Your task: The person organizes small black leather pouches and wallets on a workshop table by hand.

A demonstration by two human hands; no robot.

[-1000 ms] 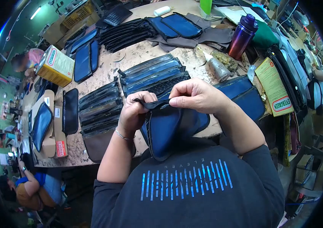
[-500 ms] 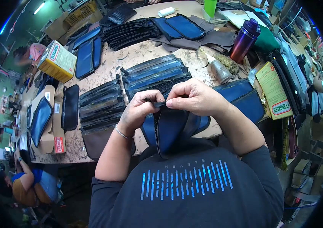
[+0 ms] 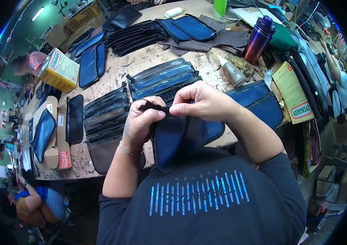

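My left hand (image 3: 144, 119) is closed, thumb against fingers, on the black upper edge of a dark blue leather-like panel (image 3: 172, 141). A short black end of that edge sticks out above the left fingers. Right beside it, my right hand (image 3: 201, 102) pinches the same edge between thumb and forefinger. The panel hangs below both hands in front of my chest, its right part curved and in shadow. Just beyond the hands lies a row of overlapped blue strips with black edges (image 3: 163, 79). The fingers hide the exact spot being pinched.
Black overlapped strips (image 3: 106, 116) lie to the left and blue panels (image 3: 259, 102) to the right. A dirty glue bottle (image 3: 234, 73), a purple flask (image 3: 259, 41) and yellow Evergreen tins (image 3: 59, 71) stand around the worktable (image 3: 141, 61). A person (image 3: 32, 200) sits at lower left.
My hands have shifted slightly left along the edge, and more of its black end shows above the left fingers. The hanging panel has turned, showing a broader blue face.
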